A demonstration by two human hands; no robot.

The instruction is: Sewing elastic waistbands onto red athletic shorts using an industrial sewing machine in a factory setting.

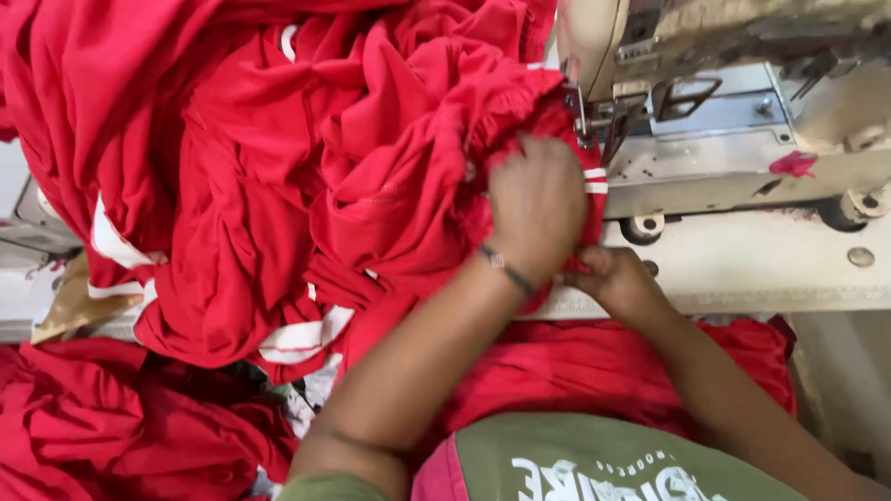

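A big heap of red fabric [278,158] with white stripes covers the left and middle of the sewing table. My left hand [536,206] presses down on a bunched edge of that fabric right beside the sewing machine's needle area [594,125]. A thin dark band circles its wrist. My right hand [613,278] lies just below and partly under the left one, pinching the same red edge at the table's front. The needle itself is hidden behind cloth and fingers.
A worn cream industrial sewing machine [733,102] fills the upper right, with a small red scrap [794,164] on its bed. More red fabric lies on my lap [594,371] and at the lower left [111,427]. The table surface [770,264] runs right.
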